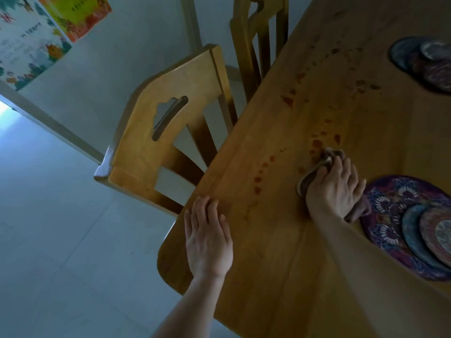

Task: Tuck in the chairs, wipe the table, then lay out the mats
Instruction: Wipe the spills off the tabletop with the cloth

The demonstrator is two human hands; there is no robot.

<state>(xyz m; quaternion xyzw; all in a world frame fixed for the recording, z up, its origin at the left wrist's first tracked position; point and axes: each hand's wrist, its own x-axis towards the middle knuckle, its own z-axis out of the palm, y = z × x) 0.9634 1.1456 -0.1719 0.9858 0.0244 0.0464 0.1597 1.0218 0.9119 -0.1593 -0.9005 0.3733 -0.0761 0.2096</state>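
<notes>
My right hand (335, 189) is closed over a bunched cloth (314, 176), fingers curled on top and pressing it down onto the table (280, 276). My left hand (207, 237) lies flat and spread near the table's edge, holding nothing, only bracing me.

The cloth is soft and limp, light in the hand, and crumples to whatever shape I squeeze it. I judge it best held as a wad under the palm, so the pressure goes straight down and no loose corner drags; a dark flap seems to trail out under my wrist, though I can't make it out clearly. It looks as if it may be damp, which would help it grip the wood instead of skating.

Just beyond my fingertips runs a scatter of reddish stains (317, 143), continuing well up the table and down toward my left hand. They look dried, so I expect to need firm rubbing.

To my right, touching my wrist or nearly so, sits a stack of round patterned mats (390, 215), with another stack (419, 62) farther off. They look thin, flat and light, easily lifted by an edge.

Two chairs (166, 132) stand tucked against the table's left side.
</notes>
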